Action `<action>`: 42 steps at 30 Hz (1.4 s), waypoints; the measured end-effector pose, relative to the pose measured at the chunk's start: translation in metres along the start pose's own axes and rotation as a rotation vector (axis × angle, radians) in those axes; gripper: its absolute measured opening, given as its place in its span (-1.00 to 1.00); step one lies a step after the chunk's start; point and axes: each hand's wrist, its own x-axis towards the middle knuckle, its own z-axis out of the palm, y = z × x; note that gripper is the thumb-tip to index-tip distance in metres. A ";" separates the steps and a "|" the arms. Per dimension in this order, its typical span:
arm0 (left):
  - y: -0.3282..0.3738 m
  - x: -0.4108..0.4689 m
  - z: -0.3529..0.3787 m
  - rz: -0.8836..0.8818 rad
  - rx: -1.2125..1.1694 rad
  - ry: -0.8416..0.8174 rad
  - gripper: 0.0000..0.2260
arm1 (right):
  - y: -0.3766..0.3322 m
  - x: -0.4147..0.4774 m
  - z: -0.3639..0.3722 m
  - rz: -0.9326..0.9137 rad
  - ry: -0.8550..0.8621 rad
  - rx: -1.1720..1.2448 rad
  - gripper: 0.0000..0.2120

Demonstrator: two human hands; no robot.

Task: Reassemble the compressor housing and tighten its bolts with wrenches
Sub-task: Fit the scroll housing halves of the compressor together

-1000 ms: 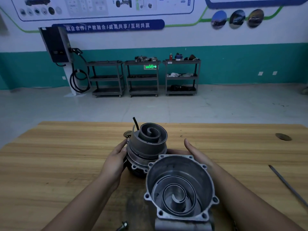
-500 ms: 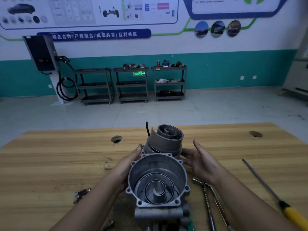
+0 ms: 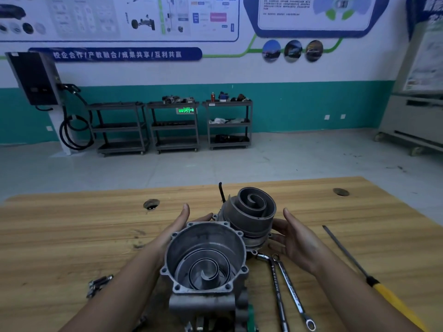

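Note:
A grey compressor housing (image 3: 231,238), an open bowl with a spiral scroll inside and bolt holes round its rim, stands on the wooden table (image 3: 60,240) nearest me. Just behind it sits the compressor body (image 3: 249,213), with a raised spiral scroll on top, tilted to the right. My left hand (image 3: 176,225) lies with straight fingers at the body's left side, partly hidden by the housing. My right hand (image 3: 294,236) is open at the body's right, fingertips touching its lower flange. Two wrenches (image 3: 286,287) lie side by side to the right of the housing.
Several loose bolts (image 3: 98,283) lie at the left. A long screwdriver with a yellow handle (image 3: 386,293) lies at the right. The table has two round holes (image 3: 151,203) (image 3: 340,191). Carts stand against the far wall.
The view has swung, bringing the wrenches, bolts and screwdriver handle into sight. Both hands stay on either side of the compressor body, which now leans more to the right.

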 end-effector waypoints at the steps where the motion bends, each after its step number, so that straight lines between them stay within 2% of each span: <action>1: 0.000 -0.001 0.001 -0.005 -0.019 -0.002 -0.36 | 0.002 -0.001 0.001 -0.015 0.007 -0.015 -0.50; 9: 0.001 -0.009 0.000 -0.068 -0.168 -0.043 -0.32 | 0.013 -0.008 0.004 -0.073 0.027 -0.074 -0.60; 13: -0.002 -0.015 -0.003 -0.021 -0.109 0.106 -0.33 | 0.015 -0.014 0.000 -0.079 -0.044 -0.043 -0.51; 15: -0.010 -0.023 -0.011 0.031 -0.035 0.237 -0.35 | 0.017 -0.020 -0.001 -0.138 -0.094 -0.143 -0.33; 18: -0.026 -0.040 -0.026 -0.005 -0.036 0.303 -0.42 | 0.019 -0.023 0.003 -0.224 -0.104 -0.461 0.30; 20: -0.029 -0.047 -0.020 -0.083 -0.053 0.400 -0.50 | 0.022 -0.022 0.013 -0.245 -0.100 -0.640 0.41; 23: -0.034 -0.064 -0.005 -0.148 -0.018 0.504 -0.54 | 0.031 -0.018 0.028 -0.342 -0.051 -0.685 0.31; 25: -0.037 -0.079 0.001 -0.108 -0.060 0.445 -0.59 | 0.037 -0.015 0.035 -0.409 0.035 -0.620 0.24; 27: -0.036 -0.100 0.007 -0.093 -0.114 0.353 -0.71 | 0.040 -0.013 0.038 -0.420 0.090 -0.574 0.30; 32: -0.033 -0.122 0.022 -0.077 -0.007 0.356 -0.81 | 0.039 -0.012 0.042 -0.443 0.092 -0.552 0.38; 35: -0.026 -0.134 0.026 -0.084 0.238 0.436 -0.59 | 0.037 -0.011 0.039 -0.433 0.052 -0.561 0.39; 37: -0.022 -0.143 0.029 -0.079 0.342 0.412 -0.46 | 0.037 -0.010 0.037 -0.433 0.022 -0.574 0.38; 39: -0.020 -0.142 0.034 -0.106 0.356 0.371 -0.41 | 0.036 -0.010 0.035 -0.436 0.006 -0.584 0.35; 42: -0.021 -0.136 0.036 -0.119 0.179 0.343 -0.40 | 0.033 -0.011 0.033 -0.453 -0.002 -0.625 0.33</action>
